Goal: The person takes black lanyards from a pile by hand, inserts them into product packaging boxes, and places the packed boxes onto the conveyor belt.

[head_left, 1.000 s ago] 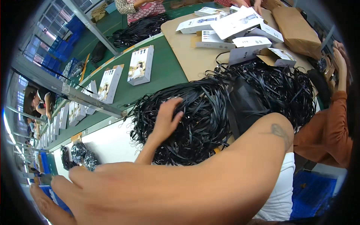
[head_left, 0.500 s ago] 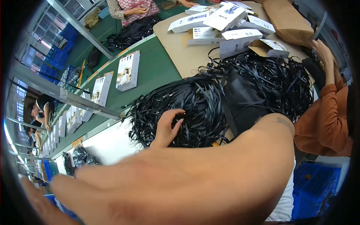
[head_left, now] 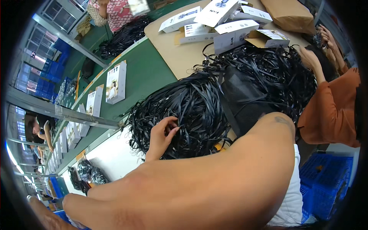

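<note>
My left hand [head_left: 163,135] rests at the near left side of a big heap of thin black straps [head_left: 188,103]. Its fingers are curled, with a gap between thumb and forefinger, and I see nothing held there. Across the foreground stretches my right arm, passing in front of the left wrist. My right hand [head_left: 82,205] is at the lower left rim, its fingers bent down and partly cut off. Whether it holds anything is hidden. A black mesh pouch [head_left: 243,92] lies on the strap heap, right of my left hand.
White cartons [head_left: 230,28] are piled at the back beside a brown paper package [head_left: 289,17]. More boxes [head_left: 116,82] stand along a green belt [head_left: 142,76], behind a metal post. Co-workers' hands [head_left: 311,61] work at right. Black bags [head_left: 86,172] lie left; blue crates [head_left: 326,188] stand lower right.
My right hand has shifted slightly down and right at the lower left. My left hand stays at the straps, thumb and forefinger closer together. The co-worker's near hand at right has moved to the heap.
</note>
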Demonstrator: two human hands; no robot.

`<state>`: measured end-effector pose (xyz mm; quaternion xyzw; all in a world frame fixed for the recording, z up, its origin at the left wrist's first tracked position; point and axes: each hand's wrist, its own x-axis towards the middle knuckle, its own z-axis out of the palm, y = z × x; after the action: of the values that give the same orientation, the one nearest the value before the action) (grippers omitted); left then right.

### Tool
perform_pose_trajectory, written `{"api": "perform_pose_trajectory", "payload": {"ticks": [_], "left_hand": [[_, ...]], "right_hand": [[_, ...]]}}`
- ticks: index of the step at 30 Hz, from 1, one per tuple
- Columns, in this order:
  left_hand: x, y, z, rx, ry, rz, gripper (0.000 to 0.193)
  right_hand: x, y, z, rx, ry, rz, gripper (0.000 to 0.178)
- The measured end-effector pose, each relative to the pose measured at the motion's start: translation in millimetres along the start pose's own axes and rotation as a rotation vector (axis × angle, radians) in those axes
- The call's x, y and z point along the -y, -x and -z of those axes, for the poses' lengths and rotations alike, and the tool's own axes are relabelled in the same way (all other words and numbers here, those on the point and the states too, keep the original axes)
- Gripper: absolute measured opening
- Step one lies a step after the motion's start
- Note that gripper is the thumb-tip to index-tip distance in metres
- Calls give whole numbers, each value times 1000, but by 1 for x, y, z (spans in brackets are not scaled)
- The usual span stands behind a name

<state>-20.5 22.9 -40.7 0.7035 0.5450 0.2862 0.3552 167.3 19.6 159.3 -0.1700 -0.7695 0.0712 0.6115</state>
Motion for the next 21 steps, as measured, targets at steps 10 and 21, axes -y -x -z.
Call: {"api": "perform_pose_trajectory", "payload": {"ticks": [10,21], "left_hand": [[-25,22,11,168,-132,15,28],[-15,29,26,-153,-190,-71,28]], "right_hand": [[21,2,-31,-77,55,0,37],[9,11,-18,-181,109,18,36]]}}
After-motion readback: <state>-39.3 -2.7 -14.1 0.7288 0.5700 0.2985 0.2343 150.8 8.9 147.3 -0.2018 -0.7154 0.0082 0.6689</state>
